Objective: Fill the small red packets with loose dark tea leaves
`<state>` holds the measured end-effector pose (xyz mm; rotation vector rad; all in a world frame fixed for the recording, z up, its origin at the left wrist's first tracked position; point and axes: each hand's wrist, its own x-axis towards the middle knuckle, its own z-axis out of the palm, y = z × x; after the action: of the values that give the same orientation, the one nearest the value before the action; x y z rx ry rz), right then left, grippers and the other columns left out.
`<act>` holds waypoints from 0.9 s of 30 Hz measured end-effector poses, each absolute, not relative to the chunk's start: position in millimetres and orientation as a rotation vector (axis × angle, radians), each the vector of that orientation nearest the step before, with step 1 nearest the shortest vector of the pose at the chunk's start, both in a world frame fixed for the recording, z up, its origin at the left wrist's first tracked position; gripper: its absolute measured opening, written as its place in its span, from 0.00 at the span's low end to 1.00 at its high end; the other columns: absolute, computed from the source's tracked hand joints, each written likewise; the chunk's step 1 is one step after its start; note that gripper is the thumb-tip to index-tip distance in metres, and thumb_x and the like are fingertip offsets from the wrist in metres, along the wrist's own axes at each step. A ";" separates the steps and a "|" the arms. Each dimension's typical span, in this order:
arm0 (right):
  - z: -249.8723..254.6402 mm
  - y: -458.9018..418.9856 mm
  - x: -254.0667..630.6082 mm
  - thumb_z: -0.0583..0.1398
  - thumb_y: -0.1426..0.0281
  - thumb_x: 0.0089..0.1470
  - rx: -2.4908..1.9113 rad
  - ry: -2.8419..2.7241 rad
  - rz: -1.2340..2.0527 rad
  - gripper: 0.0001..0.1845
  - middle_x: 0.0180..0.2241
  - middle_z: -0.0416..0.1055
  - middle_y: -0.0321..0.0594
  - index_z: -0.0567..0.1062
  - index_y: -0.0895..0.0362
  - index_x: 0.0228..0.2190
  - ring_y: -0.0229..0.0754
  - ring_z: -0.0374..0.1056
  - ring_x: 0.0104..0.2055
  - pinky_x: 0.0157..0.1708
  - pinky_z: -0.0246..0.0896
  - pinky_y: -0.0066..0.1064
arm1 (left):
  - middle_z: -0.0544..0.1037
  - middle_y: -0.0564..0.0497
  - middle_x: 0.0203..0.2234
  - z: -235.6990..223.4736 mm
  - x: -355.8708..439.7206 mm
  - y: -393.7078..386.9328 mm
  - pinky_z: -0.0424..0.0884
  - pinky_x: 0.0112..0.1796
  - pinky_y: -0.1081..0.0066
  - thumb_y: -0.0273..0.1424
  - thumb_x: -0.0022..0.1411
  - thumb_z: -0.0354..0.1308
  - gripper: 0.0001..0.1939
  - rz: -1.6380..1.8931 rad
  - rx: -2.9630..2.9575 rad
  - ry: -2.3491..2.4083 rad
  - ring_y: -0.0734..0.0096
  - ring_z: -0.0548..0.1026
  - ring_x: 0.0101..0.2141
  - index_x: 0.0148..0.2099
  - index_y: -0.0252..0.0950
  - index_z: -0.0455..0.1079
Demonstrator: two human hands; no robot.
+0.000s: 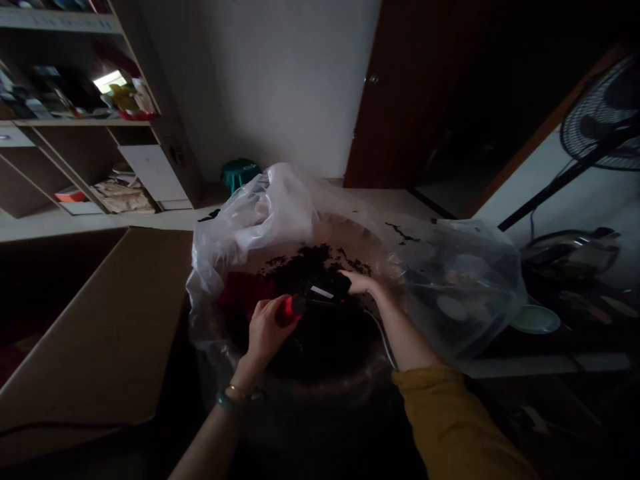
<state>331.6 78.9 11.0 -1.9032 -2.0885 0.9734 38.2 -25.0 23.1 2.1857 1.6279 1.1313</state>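
Note:
Over a container lined with a clear plastic bag point(280, 207), both my hands work close together. My left hand point(267, 330) is closed round a small bright-red object with a dark grey end point(290, 310); its exact kind is unclear in the dim light. On the other side, my right hand point(361, 283) has its fingers closed on a black piece with a white strip point(323, 292). Black scraps point(305, 260) are heaped just beyond the hands. Dark red material point(245, 293) lies at the container's left. A pale cord point(384, 337) runs beside my right forearm.
A large cardboard box point(110, 320) stands to the left. Shelves point(75, 123) and a teal-covered stool or bin point(241, 173) are behind. To the right are a clear plastic bag point(465, 287), a pale green dish point(537, 320) and a fan point(603, 120).

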 end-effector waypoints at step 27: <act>121.3 75.3 225.0 0.64 0.72 0.40 -1.411 -2.068 1.133 0.16 0.25 0.70 0.31 0.77 0.58 0.36 0.31 0.62 0.22 0.22 0.59 0.22 | 0.75 0.50 0.29 33.0 43.7 -9.5 0.69 0.33 0.69 0.34 0.44 0.68 0.27 1.030 1.857 1.809 0.67 0.72 0.30 0.49 0.37 0.72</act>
<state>225.0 75.3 121.3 -1.4114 -2.0682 1.1330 43.7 -9.5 33.0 1.8574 1.8095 1.0296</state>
